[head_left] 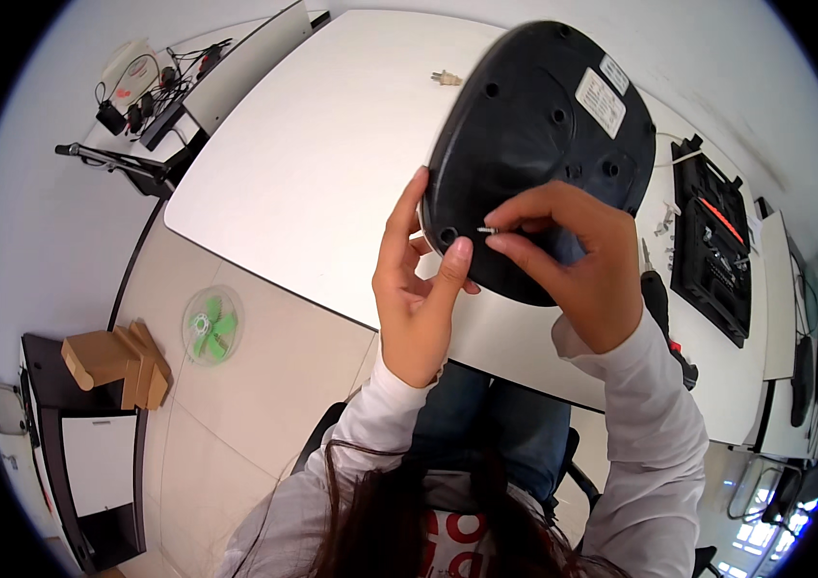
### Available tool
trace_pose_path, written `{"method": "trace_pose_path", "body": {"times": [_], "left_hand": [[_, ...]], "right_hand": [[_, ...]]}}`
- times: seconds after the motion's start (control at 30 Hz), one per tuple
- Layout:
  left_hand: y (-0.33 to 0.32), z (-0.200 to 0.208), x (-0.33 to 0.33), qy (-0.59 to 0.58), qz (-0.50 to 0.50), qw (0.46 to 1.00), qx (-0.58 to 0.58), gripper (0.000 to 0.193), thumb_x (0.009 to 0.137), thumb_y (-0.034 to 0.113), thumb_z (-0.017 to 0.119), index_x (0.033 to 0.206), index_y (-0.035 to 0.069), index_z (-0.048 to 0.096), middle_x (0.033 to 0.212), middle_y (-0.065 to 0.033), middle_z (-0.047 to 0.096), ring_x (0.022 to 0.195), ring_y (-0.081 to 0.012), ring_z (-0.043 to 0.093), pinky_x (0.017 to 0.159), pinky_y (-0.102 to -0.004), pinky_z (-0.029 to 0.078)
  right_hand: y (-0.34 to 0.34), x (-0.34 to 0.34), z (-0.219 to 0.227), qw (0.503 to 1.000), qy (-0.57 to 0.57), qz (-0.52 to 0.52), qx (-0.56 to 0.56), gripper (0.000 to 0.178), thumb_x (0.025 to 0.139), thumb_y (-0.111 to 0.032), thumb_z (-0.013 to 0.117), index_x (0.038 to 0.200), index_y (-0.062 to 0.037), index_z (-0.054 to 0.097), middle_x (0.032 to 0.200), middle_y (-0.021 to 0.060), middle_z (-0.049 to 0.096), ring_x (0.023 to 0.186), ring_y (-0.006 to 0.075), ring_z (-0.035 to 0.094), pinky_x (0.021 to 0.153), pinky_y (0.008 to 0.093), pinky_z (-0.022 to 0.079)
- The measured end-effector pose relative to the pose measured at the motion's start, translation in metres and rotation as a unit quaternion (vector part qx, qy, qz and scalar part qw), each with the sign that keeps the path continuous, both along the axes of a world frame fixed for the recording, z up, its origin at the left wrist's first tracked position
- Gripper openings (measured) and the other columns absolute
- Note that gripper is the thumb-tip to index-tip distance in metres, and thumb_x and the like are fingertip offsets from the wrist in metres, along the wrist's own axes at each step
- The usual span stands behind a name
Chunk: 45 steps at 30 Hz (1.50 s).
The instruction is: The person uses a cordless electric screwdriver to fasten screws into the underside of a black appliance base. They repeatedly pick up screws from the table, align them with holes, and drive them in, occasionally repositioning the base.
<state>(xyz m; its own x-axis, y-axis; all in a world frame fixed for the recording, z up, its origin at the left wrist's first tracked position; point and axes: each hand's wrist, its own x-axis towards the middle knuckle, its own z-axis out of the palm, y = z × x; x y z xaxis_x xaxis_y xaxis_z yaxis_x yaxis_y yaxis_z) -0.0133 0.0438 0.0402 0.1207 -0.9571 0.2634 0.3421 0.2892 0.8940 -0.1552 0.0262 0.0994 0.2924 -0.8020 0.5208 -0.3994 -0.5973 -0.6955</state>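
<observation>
A black plastic base [515, 144], rounded and ringed with screw holes, is tilted up over the white table with its underside facing me. My left hand [419, 279] grips its lower left edge, thumb on the underside beside a corner hole. Between the thumb and forefinger of my right hand [578, 255] is a small silver screw [487, 230], its tip pointing left toward that hole but apart from it. Two pale labels [602, 102] are stuck on the base's upper right.
On the white table [332, 144] lie a plug [445, 78], an open black tool case [712, 241], loose screws [666, 219] and a black-handled screwdriver [655, 294] right of my hand. A green fan blade [213, 328] and cardboard boxes [120, 361] are to the left, off the table.
</observation>
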Motion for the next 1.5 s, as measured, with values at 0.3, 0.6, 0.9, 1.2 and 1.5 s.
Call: {"method": "trace_pose_path", "body": {"times": [0.3, 0.6, 0.9, 1.2, 1.5], "left_hand": [[-0.002, 0.007, 0.016, 0.111, -0.059, 0.992, 0.006, 0.065, 0.094, 0.015, 0.050, 0.147, 0.010, 0.012, 0.128, -0.0160, 0.044, 0.096, -0.0134, 0.056, 0.069, -0.0259, 0.055], [-0.009, 0.025, 0.017, 0.084, -0.078, 0.992, -0.051, 0.075, 0.084, -0.007, 0.051, 0.146, 0.007, 0.011, 0.132, -0.0166, 0.038, 0.102, -0.0177, 0.054, 0.073, -0.0282, 0.058], [-0.008, 0.028, 0.011, 0.092, -0.078, 0.991, -0.066, 0.076, 0.084, -0.008, 0.051, 0.146, 0.007, 0.010, 0.126, -0.0175, 0.041, 0.101, -0.0192, 0.056, 0.073, -0.0290, 0.058], [-0.004, 0.025, 0.020, 0.105, -0.063, 0.992, -0.040, 0.078, 0.084, -0.003, 0.055, 0.147, 0.007, 0.011, 0.136, -0.0185, 0.035, 0.108, -0.0229, 0.054, 0.069, -0.0276, 0.056], [-0.001, 0.021, 0.008, 0.112, -0.027, 0.993, -0.021, 0.077, 0.081, -0.005, 0.055, 0.146, 0.004, 0.014, 0.135, -0.0163, 0.038, 0.105, -0.0225, 0.057, 0.067, -0.0279, 0.057]], "right_hand": [[-0.026, 0.039, 0.022, 0.990, 0.094, 0.087, -0.050, 0.016, 0.067, 0.002, 0.071, 0.082, -0.0030, 0.067, 0.078, 0.0079, 0.065, 0.070, 0.0186, 0.060, 0.065, 0.0257, 0.047], [-0.035, 0.041, 0.050, 0.971, 0.196, 0.109, -0.083, 0.018, 0.065, 0.001, 0.071, 0.081, -0.0014, 0.066, 0.074, 0.0073, 0.062, 0.065, 0.0221, 0.059, 0.059, 0.0290, 0.047], [-0.030, 0.035, 0.054, 0.974, 0.192, 0.116, -0.036, 0.023, 0.064, 0.003, 0.071, 0.086, -0.0011, 0.066, 0.079, 0.0082, 0.063, 0.069, 0.0204, 0.061, 0.062, 0.0266, 0.048], [0.034, -0.018, 0.075, 0.959, 0.260, -0.064, -0.097, 0.042, 0.059, 0.005, 0.072, 0.099, -0.0017, 0.064, 0.091, 0.0126, 0.061, 0.080, 0.0286, 0.060, 0.071, 0.0321, 0.049], [0.124, -0.156, 0.009, 0.793, 0.520, -0.228, 0.220, 0.078, 0.061, 0.002, 0.074, 0.131, -0.0082, 0.040, 0.121, 0.0130, 0.051, 0.107, 0.0325, 0.053, 0.086, 0.0374, 0.046]]}}
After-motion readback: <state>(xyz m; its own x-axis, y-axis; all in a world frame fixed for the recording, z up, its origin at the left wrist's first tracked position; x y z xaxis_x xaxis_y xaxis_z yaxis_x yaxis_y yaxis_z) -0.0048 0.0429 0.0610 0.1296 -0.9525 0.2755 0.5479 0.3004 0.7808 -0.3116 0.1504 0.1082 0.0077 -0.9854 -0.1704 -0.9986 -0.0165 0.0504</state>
